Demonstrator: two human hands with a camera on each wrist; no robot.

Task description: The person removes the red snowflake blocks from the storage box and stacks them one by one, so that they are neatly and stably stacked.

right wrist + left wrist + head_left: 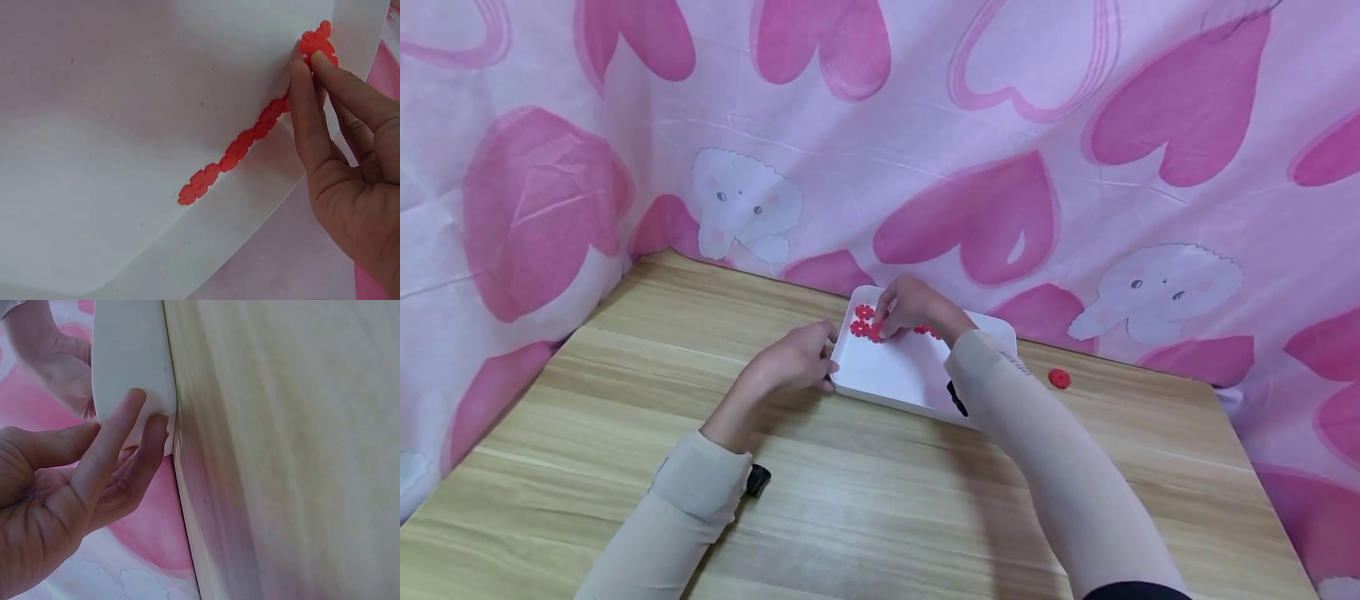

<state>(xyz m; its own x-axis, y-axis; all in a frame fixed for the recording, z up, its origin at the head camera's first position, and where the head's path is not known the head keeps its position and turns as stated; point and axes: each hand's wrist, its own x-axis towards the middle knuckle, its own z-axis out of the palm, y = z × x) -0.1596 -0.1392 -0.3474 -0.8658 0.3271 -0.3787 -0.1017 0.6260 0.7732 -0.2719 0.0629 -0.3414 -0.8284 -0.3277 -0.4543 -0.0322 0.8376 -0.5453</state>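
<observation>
A white rectangular tray (902, 375) sits at the back of the table. My left hand (797, 358) holds its left end, with fingertips on the outer wall (131, 350) in the left wrist view. Inside the tray, my right hand (910, 304) pinches a red notched plastic disc (319, 47) between thumb and finger, at the left end. Beside it lie several more red discs (864, 312). A row of red discs (237, 150) runs along the far wall, partly hidden behind the right hand in the head view.
One loose red disc (1059, 379) lies on the wooden table (865, 500), to the right of the tray. A pink heart-patterned cloth (835, 192) hangs right behind the table and along its left side.
</observation>
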